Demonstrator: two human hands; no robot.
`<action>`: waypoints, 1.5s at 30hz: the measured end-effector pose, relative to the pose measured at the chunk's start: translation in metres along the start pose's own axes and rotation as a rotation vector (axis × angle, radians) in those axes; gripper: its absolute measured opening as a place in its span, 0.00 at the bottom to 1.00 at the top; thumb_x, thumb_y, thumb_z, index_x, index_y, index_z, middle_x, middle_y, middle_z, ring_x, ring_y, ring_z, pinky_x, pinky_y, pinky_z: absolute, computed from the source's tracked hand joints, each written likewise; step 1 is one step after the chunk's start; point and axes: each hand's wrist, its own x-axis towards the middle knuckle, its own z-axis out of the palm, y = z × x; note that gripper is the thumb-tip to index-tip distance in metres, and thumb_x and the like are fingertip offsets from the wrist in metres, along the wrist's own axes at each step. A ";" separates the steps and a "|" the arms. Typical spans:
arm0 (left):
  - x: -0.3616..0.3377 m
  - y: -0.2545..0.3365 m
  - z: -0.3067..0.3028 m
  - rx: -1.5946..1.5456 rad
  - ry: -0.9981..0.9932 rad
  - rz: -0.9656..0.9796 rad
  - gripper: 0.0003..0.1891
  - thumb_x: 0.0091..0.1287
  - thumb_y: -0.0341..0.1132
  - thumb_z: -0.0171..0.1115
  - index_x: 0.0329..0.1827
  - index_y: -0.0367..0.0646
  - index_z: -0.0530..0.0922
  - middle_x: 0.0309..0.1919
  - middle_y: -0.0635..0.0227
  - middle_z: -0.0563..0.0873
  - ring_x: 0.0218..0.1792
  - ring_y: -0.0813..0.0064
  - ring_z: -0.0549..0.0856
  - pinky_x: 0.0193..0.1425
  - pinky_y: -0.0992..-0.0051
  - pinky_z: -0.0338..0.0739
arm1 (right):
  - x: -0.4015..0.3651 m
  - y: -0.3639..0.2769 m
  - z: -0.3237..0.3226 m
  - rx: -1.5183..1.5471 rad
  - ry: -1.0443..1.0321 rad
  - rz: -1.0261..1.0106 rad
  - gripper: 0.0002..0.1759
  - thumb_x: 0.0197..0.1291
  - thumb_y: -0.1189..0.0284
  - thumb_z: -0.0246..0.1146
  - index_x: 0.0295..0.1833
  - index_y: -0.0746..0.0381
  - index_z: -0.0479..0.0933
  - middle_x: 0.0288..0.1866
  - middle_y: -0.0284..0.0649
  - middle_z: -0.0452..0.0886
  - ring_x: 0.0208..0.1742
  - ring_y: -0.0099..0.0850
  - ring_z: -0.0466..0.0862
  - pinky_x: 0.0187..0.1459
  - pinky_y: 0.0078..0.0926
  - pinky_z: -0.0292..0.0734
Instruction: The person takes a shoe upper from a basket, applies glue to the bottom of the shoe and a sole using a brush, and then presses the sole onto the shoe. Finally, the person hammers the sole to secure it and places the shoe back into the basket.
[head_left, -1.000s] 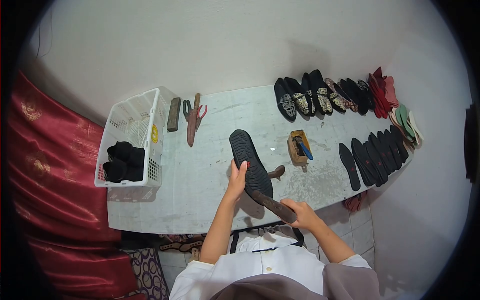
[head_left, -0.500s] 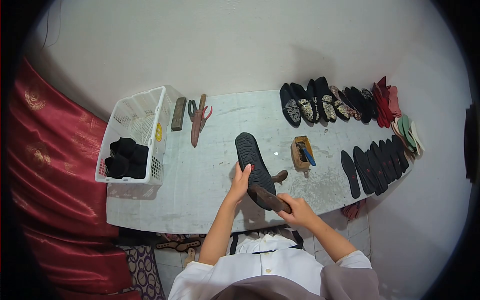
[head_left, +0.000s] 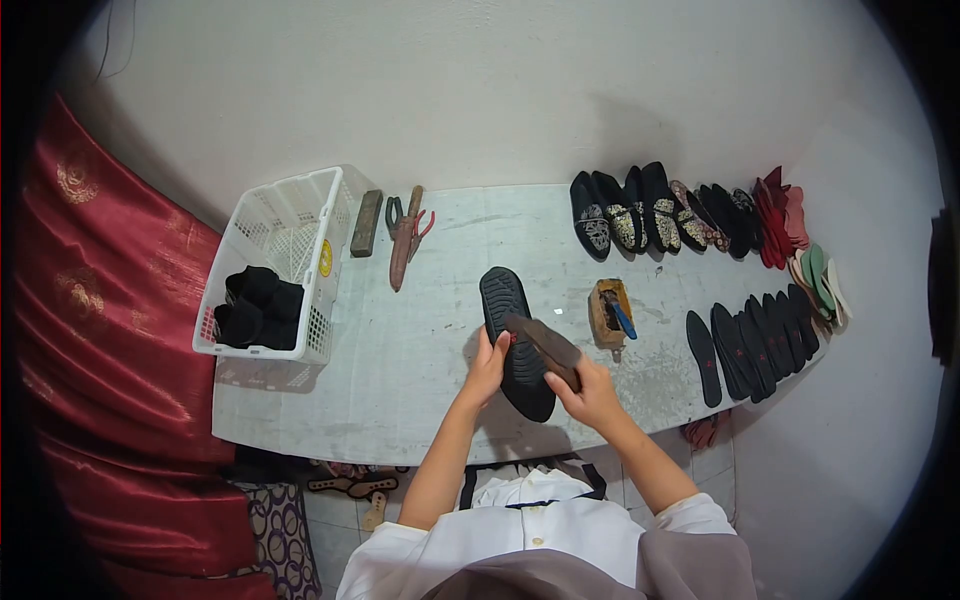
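Observation:
A black shoe (head_left: 527, 378) is held sole up over the table, its ridged sole facing me with a small red mark near the middle. My left hand (head_left: 487, 368) grips its left edge, thumb on the sole. In my right hand (head_left: 590, 393) is a dark brown tool (head_left: 548, 348), fingers wrapped round its lower end. The tool's upper tip lies over the sole, close to the red mark; whether it touches cannot be told.
White basket (head_left: 325, 210) with black items at left; block (head_left: 367, 224), pliers (head_left: 425, 228) and sheath-like tool (head_left: 401, 255) beside it. Small box (head_left: 598, 312) right of the shoe. Shoes (head_left: 590, 222), black insoles (head_left: 703, 357) and red pieces (head_left: 772, 225) at right.
My right hand has moved slightly up, and the brown tool's tip has gone from the sole's lower part to near its middle. The view has shifted slightly.

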 end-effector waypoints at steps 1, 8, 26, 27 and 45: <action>-0.002 0.005 0.002 0.002 -0.005 -0.005 0.27 0.74 0.49 0.48 0.66 0.39 0.60 0.56 0.62 0.73 0.57 0.72 0.72 0.64 0.73 0.64 | 0.010 0.002 0.003 -0.042 0.041 -0.084 0.21 0.59 0.64 0.64 0.55 0.61 0.72 0.35 0.49 0.82 0.34 0.47 0.84 0.35 0.34 0.78; 0.002 -0.003 0.000 0.107 0.029 0.008 0.25 0.72 0.49 0.51 0.63 0.39 0.63 0.53 0.61 0.75 0.54 0.73 0.73 0.61 0.74 0.66 | 0.038 0.005 0.014 -0.127 -0.050 0.010 0.19 0.61 0.63 0.62 0.52 0.63 0.71 0.36 0.52 0.81 0.37 0.52 0.82 0.36 0.38 0.77; -0.002 0.009 -0.023 -0.341 -0.116 -0.252 0.21 0.73 0.41 0.48 0.63 0.39 0.66 0.55 0.64 0.76 0.58 0.75 0.74 0.64 0.75 0.65 | 0.007 0.006 0.018 -0.212 -0.060 0.024 0.20 0.59 0.62 0.64 0.52 0.61 0.71 0.34 0.50 0.82 0.34 0.49 0.83 0.32 0.37 0.77; -0.001 0.007 -0.026 -0.353 -0.145 -0.241 0.20 0.73 0.40 0.48 0.63 0.39 0.67 0.55 0.65 0.76 0.58 0.75 0.74 0.64 0.75 0.65 | 0.006 0.009 0.018 -0.179 -0.051 0.023 0.20 0.59 0.62 0.64 0.52 0.61 0.71 0.34 0.50 0.82 0.34 0.49 0.83 0.32 0.37 0.78; 0.008 0.009 -0.047 -0.337 -0.296 -0.372 0.14 0.73 0.40 0.50 0.52 0.40 0.69 0.48 0.66 0.76 0.50 0.78 0.75 0.57 0.79 0.70 | -0.022 0.002 0.003 -0.253 -0.121 -0.078 0.23 0.54 0.61 0.68 0.52 0.61 0.73 0.37 0.44 0.82 0.31 0.42 0.84 0.30 0.33 0.80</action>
